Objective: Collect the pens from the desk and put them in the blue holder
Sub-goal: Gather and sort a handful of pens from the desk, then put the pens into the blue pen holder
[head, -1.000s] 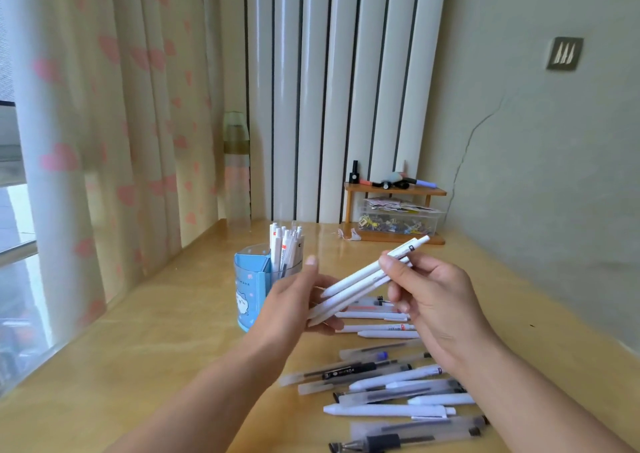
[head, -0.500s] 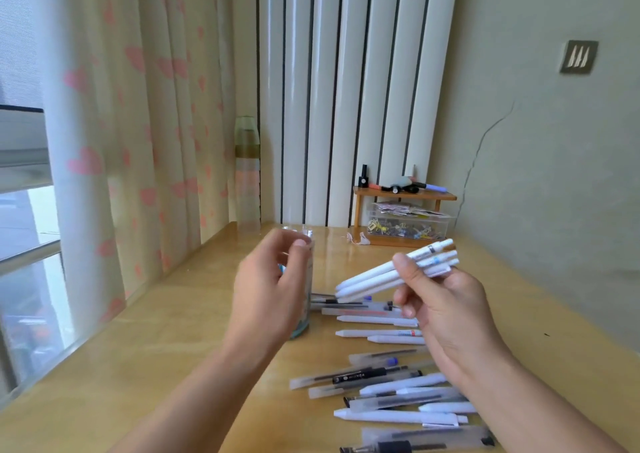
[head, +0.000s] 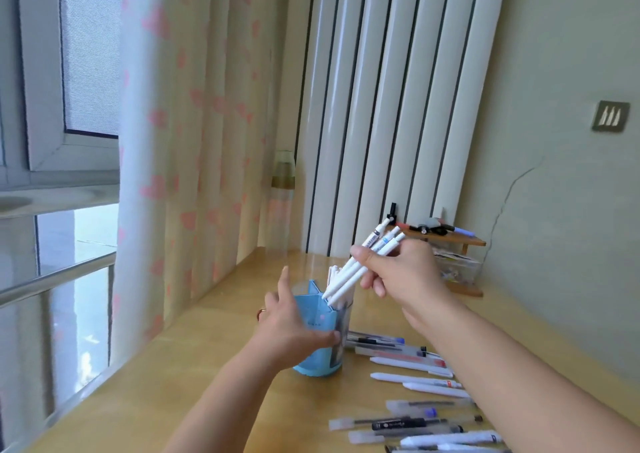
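From the head camera, the right hand (head: 405,272) holds a bundle of three white pens (head: 360,265), its grip curled round the middle of their barrels with thumb on the near side. The pens slant down to the left; their lower tips sit at the rim of the blue holder (head: 317,335), just touching or barely inside its mouth, while their clip ends point up toward the radiator (head: 391,106).

The left hand (head: 291,328) is wrapped round the blue holder's side, thumb across its front, grip holding the holder upright on the tabletop (head: 214,383). A ring shows on one finger. More white pens (head: 334,274) already stand inside the holder behind the incoming bundle.

To the right of the holder, loose pens (head: 412,380) lie in a row on the tabletop, mostly pointing sideways: white ones nearer the holder, frosted clear ones with dark and blue caps closer to the camera. The right forearm crosses over part of this row.

At the far end of the tabletop a small wooden shelf (head: 460,241) stands against the wall, carrying markers and small items, with a clear box beneath it. A curtain with pink hearts (head: 194,141) hangs on the left beside a window.
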